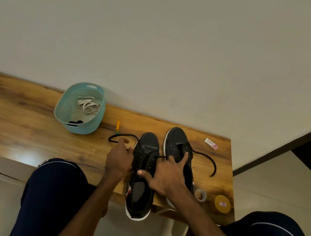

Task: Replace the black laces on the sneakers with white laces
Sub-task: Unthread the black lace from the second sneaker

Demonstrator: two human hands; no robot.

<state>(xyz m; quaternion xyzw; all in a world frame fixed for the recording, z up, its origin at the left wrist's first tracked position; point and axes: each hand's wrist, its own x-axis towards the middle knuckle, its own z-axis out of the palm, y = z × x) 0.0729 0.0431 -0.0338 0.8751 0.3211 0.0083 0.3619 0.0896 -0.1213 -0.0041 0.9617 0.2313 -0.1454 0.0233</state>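
On the wooden bench point(29, 119), my left hand point(119, 158) is pinching the black lace point(126, 134) with curled fingers; my right hand point(168, 173) is pressing on the two sneakers point(147, 145), fingers spread open.

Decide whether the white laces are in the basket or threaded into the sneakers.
In the basket. The white laces lie bundled inside it; no white lace shows on the sneakers.

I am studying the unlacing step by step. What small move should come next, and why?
Probably the left hand should pull the black lace leftward, out of the left sneaker. Only one crossing near the toe seems threaded, and the right hand braces that sneaker.
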